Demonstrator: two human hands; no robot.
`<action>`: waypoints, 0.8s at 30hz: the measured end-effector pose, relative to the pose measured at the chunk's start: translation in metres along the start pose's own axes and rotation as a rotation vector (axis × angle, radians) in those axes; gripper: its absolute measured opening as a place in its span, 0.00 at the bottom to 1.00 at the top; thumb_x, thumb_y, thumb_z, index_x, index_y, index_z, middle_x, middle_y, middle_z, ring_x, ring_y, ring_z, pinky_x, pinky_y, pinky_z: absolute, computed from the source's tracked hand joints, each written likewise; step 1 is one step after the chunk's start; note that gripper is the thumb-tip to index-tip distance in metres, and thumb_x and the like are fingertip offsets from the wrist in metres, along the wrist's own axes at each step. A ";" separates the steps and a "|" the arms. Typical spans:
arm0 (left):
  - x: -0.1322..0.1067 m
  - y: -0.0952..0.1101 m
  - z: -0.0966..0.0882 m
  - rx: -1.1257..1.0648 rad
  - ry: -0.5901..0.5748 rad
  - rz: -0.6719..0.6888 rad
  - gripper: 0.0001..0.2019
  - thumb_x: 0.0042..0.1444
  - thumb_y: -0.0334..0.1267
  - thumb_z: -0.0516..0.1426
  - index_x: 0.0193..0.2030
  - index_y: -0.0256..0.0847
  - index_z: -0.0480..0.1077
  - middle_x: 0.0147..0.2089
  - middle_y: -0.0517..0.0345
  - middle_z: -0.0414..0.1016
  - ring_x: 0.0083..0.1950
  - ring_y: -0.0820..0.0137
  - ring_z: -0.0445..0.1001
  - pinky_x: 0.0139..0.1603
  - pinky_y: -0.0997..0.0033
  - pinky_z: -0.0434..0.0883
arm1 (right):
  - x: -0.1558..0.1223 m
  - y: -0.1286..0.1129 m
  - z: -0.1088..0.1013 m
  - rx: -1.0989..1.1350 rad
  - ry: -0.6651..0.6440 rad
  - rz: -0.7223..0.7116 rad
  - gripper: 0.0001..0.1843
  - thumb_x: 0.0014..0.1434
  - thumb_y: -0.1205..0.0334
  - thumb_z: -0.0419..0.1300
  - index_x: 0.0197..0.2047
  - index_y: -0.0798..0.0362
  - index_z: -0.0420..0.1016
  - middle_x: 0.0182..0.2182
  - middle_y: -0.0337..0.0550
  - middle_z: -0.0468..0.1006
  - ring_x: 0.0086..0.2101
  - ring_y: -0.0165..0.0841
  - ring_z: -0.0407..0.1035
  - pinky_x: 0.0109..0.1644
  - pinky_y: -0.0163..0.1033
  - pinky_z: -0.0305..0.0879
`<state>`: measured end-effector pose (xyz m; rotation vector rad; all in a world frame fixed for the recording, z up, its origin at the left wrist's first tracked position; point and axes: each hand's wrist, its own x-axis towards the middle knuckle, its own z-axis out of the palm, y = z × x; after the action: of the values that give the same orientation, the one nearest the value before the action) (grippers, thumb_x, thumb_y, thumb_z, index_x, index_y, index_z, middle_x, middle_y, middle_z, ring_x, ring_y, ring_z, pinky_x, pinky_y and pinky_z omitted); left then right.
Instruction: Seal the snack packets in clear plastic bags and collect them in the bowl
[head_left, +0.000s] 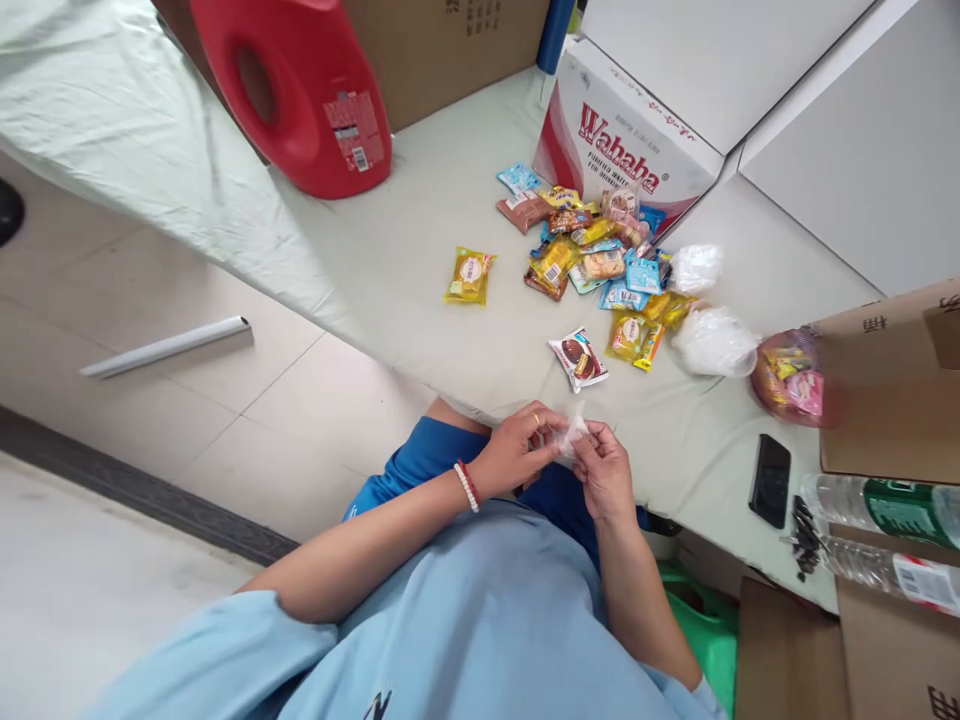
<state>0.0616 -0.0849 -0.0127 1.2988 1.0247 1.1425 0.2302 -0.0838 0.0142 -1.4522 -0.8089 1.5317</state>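
Between my two hands, just over the table's front edge, is a small piece of clear crinkled plastic [573, 432], perhaps a bag. My left hand [521, 445] pinches its left side, with a ring on one finger and a beaded bracelet at the wrist. Thumb and fingers of my right hand [604, 465] are closed on its right side. Just beyond the hands lies a white and red snack packet [578, 359] with a chocolate biscuit picture. A yellow snack packet [469, 277] lies by itself farther left. Behind them is a pile of mixed wrapped snacks [592, 245].
Two crumpled clear plastic bags [716, 340] sit right of the pile, near a red net bag of snacks [791, 375]. A phone [770, 480] and plastic bottles [892, 510] lie at right. A red jug [300, 100] and a Wahaha carton [622, 140] stand behind.
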 end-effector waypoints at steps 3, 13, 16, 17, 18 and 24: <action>0.003 -0.002 -0.001 -0.265 0.094 -0.198 0.19 0.56 0.55 0.65 0.36 0.38 0.74 0.31 0.60 0.72 0.31 0.73 0.69 0.34 0.72 0.67 | 0.002 -0.004 -0.001 0.017 -0.019 0.000 0.25 0.44 0.46 0.79 0.33 0.51 0.72 0.21 0.27 0.63 0.19 0.20 0.48 0.20 0.28 0.45; 0.010 -0.003 -0.009 -0.410 0.069 -0.390 0.27 0.47 0.62 0.70 0.33 0.38 0.71 0.24 0.66 0.66 0.24 0.78 0.62 0.24 0.76 0.58 | 0.005 -0.009 -0.021 -0.352 0.115 -0.417 0.25 0.57 0.42 0.69 0.52 0.47 0.75 0.36 0.39 0.73 0.28 0.29 0.61 0.31 0.35 0.61; 0.008 -0.002 -0.011 -0.402 0.026 -0.367 0.26 0.48 0.60 0.70 0.34 0.38 0.72 0.25 0.66 0.67 0.25 0.78 0.63 0.26 0.76 0.60 | 0.006 -0.011 -0.021 -0.540 -0.024 -0.414 0.22 0.55 0.46 0.72 0.48 0.49 0.81 0.37 0.41 0.76 0.30 0.30 0.62 0.34 0.37 0.63; 0.007 -0.002 -0.012 -0.409 0.029 -0.355 0.25 0.48 0.59 0.70 0.34 0.38 0.72 0.26 0.66 0.68 0.26 0.78 0.63 0.27 0.76 0.60 | 0.007 -0.011 -0.022 -0.535 -0.048 -0.368 0.18 0.55 0.47 0.71 0.43 0.50 0.82 0.34 0.40 0.76 0.29 0.30 0.60 0.33 0.37 0.61; 0.006 -0.003 -0.014 -0.422 0.043 -0.347 0.25 0.48 0.59 0.71 0.34 0.38 0.72 0.26 0.66 0.68 0.26 0.78 0.63 0.28 0.76 0.61 | 0.009 -0.013 -0.024 -0.489 -0.046 -0.320 0.16 0.56 0.47 0.71 0.39 0.50 0.82 0.30 0.38 0.74 0.27 0.29 0.58 0.32 0.37 0.59; -0.003 -0.004 -0.024 -0.547 0.162 -0.355 0.23 0.50 0.56 0.71 0.33 0.40 0.70 0.27 0.64 0.70 0.29 0.76 0.66 0.31 0.75 0.64 | 0.013 -0.021 -0.044 -0.086 0.091 -0.201 0.17 0.51 0.48 0.75 0.36 0.50 0.79 0.28 0.36 0.71 0.25 0.26 0.54 0.27 0.33 0.52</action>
<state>0.0381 -0.0839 -0.0182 0.5744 0.9238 1.1538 0.2772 -0.0673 0.0218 -1.4451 -0.9452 1.2852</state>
